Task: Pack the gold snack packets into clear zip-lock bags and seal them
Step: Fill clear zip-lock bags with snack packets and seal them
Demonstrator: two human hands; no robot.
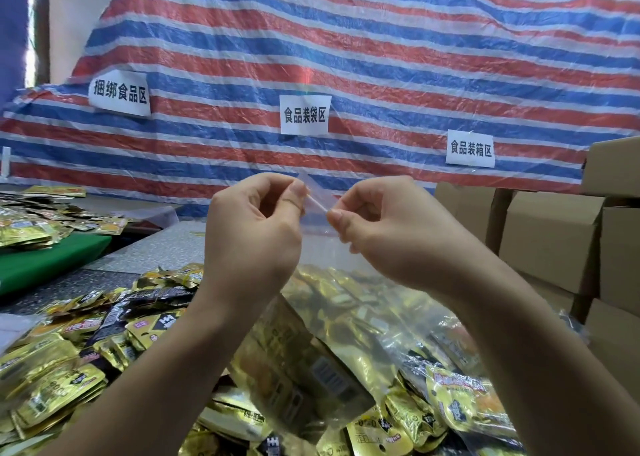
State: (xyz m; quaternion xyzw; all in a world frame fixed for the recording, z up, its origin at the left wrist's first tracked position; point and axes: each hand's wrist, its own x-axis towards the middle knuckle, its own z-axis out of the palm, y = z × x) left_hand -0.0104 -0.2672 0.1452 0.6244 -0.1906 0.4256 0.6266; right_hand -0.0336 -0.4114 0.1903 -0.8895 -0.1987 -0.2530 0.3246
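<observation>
A clear zip-lock bag [325, 303] hangs in front of me with gold snack packets [298, 362] inside its lower part. My left hand [252, 234] pinches the bag's top edge at the left, and my right hand [388, 227] pinches it at the right. The white zip strip [317, 203] runs between my fingertips. Below the bag a pile of loose gold packets [69, 369] covers the table, some with black print.
Brown cardboard boxes [554, 237] stack at the right. A second heap of gold packets [27, 223] lies far left beside a green surface [45, 261]. A red, white and blue striped tarp [346, 57] with three paper signs hangs behind.
</observation>
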